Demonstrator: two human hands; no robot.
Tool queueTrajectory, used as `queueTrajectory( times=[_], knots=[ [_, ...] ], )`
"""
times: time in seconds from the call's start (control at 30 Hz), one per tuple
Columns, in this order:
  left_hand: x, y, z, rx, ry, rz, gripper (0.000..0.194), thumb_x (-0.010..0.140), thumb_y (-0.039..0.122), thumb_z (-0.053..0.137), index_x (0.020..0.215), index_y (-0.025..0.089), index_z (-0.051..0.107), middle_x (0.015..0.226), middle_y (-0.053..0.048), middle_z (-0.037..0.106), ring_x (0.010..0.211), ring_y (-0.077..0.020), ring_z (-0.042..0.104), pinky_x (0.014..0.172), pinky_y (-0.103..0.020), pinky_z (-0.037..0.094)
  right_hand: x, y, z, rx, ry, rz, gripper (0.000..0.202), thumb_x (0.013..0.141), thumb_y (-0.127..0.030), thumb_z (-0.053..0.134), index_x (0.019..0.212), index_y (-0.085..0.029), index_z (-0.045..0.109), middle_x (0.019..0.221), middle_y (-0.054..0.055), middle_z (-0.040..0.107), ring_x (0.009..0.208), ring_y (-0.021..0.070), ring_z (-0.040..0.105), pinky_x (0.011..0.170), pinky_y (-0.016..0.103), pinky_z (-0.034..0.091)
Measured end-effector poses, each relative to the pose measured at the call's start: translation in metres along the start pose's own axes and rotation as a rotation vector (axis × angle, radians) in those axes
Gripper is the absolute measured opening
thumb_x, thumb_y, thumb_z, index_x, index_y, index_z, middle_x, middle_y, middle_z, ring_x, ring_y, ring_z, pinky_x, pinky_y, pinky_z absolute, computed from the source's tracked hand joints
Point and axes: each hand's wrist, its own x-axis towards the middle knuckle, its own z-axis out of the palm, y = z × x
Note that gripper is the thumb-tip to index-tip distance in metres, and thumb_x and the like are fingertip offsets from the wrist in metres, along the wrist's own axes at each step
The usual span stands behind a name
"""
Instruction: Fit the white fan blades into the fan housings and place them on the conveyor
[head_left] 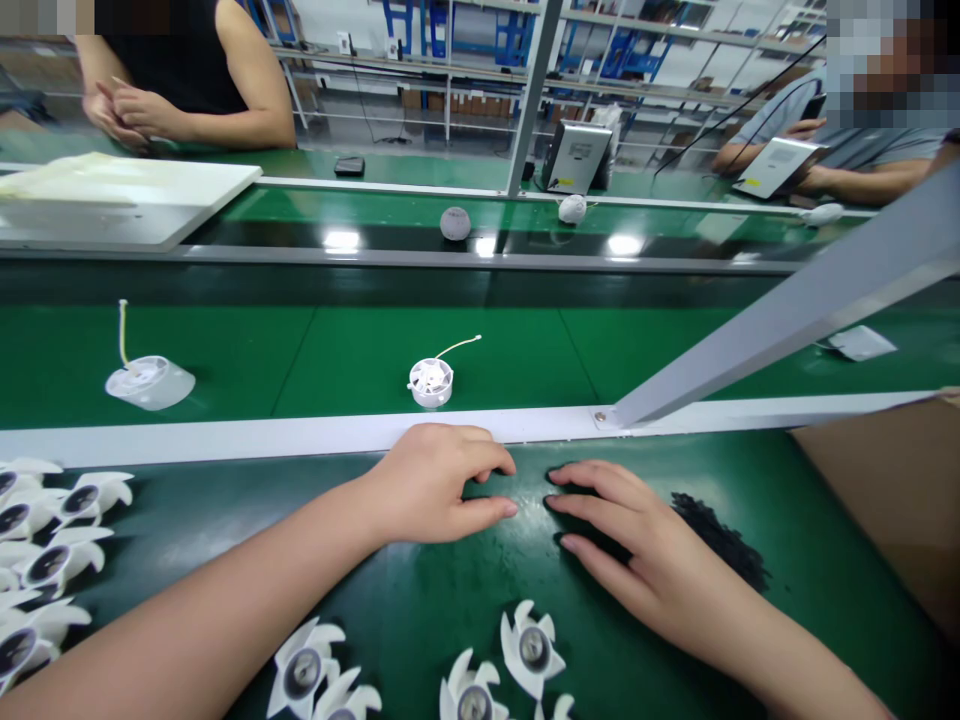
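My left hand (442, 487) hovers over or rests on the green tabletop by the white rail, thumb and fingers apart with nothing between them. Facing it, my right hand (619, 525) has its fingers spread on or just above the table, also holding nothing. Below the hands lie several white fan impellers, one (532, 648) nearest my right hand and another (304, 672) under my left forearm. Just beyond the rail sits a small white fan housing (431, 382) with blades inside and a thin wire. Beside my right wrist is a pile of small black pieces (720, 540), too small to name.
More impellers (51, 565) crowd the left edge. Another white housing (150, 382) with an upright wire sits on the green belt (360, 340). A slanted metal post (780, 310) rises at right, above a cardboard box (892, 490). Two people sit across the line.
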Motion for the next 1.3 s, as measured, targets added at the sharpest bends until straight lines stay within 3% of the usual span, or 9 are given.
queueTrajectory(
  times=[0.37, 1.3],
  knots=[
    [-0.0013, -0.0003, 0.0027, 0.03, 0.005, 0.004, 0.023, 0.083, 0.034, 0.069, 0.103, 0.024, 0.066, 0.086, 0.006, 0.063, 0.062, -0.0101, 0.054, 0.059, -0.026, 0.038, -0.0018, 0.0013, -0.0004, 0.025, -0.025, 0.014, 0.026, 0.095, -0.023, 0.054, 0.12, -0.026, 0.06, 0.132, 0.008, 0.055, 0.124, 0.0237, 0.051, 0.1, 0.046, 0.049],
    [-0.0017, -0.0012, 0.0034, 0.036, 0.016, 0.023, 0.024, 0.084, 0.034, 0.069, 0.106, 0.023, 0.067, 0.087, 0.005, 0.064, 0.067, -0.011, 0.057, 0.061, -0.025, 0.041, -0.0024, 0.0007, -0.0014, 0.045, -0.035, 0.032, 0.026, 0.096, -0.024, 0.053, 0.121, -0.027, 0.06, 0.133, 0.007, 0.054, 0.125, 0.022, 0.05, 0.101, 0.043, 0.048]
  ],
)
